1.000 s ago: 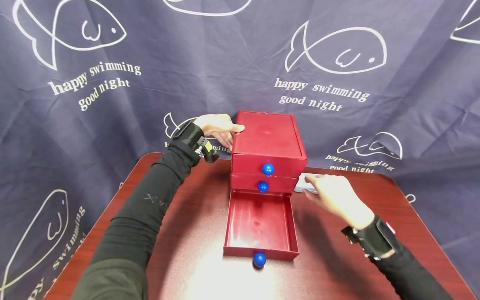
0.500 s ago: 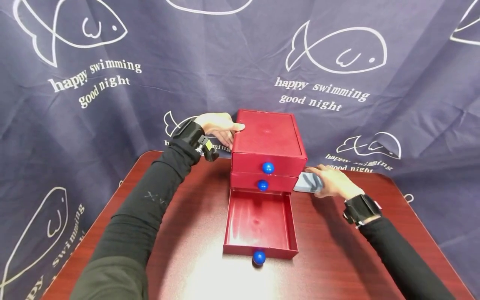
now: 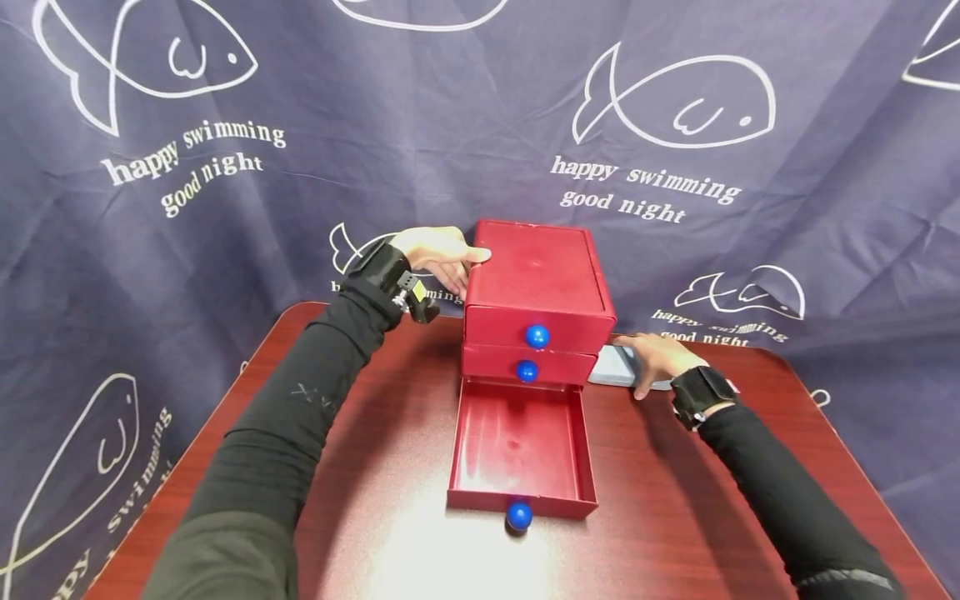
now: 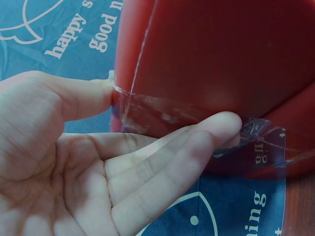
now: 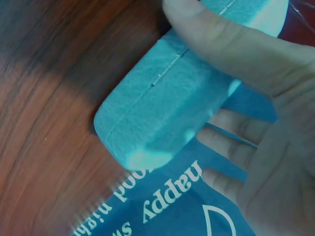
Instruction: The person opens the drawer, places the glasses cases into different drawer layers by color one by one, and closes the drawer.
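**Pouch grip could slip beside the open drawer**

The left hand (image 3: 438,250) rests against the cabinet (image 3: 536,287) at its upper left edge, thumb on top and fingers straight along the side, near the bench's (image 3: 375,533) far edge. If that bracing eases, the cabinet may slide. The bottom drawer (image 3: 521,454) stands pulled out toward the near edge. Right of the cabinet, the right hand (image 3: 656,358) curls thumb and fingers around a pale blue pouch (image 5: 162,113) lying on the bench; the soft pouch might slip or catch the cabinet's corner.
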`<state>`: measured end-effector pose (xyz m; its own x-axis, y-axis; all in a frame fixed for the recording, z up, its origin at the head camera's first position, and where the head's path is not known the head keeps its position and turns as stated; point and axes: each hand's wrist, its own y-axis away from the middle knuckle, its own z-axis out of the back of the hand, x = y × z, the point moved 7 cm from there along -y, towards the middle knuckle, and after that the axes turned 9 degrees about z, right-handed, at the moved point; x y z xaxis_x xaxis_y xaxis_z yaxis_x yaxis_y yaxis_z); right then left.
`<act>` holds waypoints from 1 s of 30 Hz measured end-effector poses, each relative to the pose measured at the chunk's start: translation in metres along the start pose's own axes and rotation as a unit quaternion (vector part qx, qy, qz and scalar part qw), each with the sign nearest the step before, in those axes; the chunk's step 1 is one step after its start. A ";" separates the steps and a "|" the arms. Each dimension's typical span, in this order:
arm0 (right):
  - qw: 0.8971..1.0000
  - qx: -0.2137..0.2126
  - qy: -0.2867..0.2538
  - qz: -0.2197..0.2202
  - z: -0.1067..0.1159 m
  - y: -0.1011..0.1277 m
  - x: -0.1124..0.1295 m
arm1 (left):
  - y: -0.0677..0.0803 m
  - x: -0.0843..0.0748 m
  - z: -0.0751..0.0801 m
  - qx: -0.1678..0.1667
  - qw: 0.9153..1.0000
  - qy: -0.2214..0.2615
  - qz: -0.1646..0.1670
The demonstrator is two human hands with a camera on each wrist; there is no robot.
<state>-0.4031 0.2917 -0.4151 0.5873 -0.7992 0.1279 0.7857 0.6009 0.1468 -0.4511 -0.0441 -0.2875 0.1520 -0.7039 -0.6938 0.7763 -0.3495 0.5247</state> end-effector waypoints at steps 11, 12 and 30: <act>1.000 -0.005 -0.021 0.009 -0.008 -0.005 -0.005 | 0.000 0.001 0.000 0.001 1.000 -0.001 0.001; 1.000 -0.008 -0.020 0.013 -0.008 -0.005 -0.006 | 0.000 0.001 0.000 0.001 1.000 -0.001 0.001; 0.998 -0.064 0.026 -0.008 -0.018 0.005 0.000 | 0.002 0.000 0.000 -0.004 1.000 -0.002 -0.001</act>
<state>-0.3955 0.2947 -0.4322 0.5805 -0.8108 0.0754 0.8120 0.5833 0.0214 -0.4494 -0.0449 -0.2866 0.1478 -0.7053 -0.6933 0.7819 -0.3459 0.5186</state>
